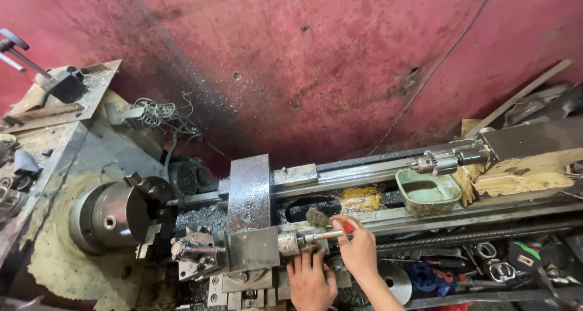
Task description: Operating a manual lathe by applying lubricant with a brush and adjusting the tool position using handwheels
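While the right hand [358,250] grasps a red-handled brush [325,220], its bristles rest on the lathe bed [425,217], left of the green tray [428,192]. Just left, the left hand [311,280] lies flat and unclenched on the carriage [255,247], right of the chuck [112,214].

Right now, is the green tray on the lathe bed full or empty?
Partly filled: the green tray sits upright on the lathe bed, with dark liquid pooled across its bottom.
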